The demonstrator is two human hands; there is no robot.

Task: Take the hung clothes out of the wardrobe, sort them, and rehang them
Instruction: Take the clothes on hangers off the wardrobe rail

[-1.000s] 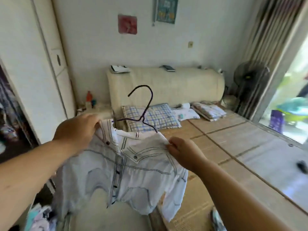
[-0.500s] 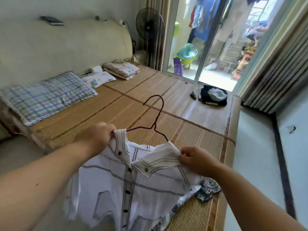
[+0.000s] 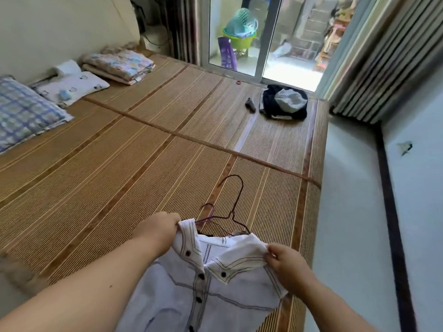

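Over the near edge of the woven bed mat (image 3: pixel 119 168), the left hand (image 3: pixel 157 226) is closed, pinching the white shirt (image 3: pixel 211 283) at its left collar, while the right hand (image 3: pixel 287 264) pinches the right shoulder. A dark wire hanger (image 3: pixel 231 207) pokes from the neck.

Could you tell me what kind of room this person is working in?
It looks like a bedroom in a home. A wide bed covered with a woven mat fills the view, a checked pillow and folded blanket lie at its head, and a sliding glass door opens onto a balcony.
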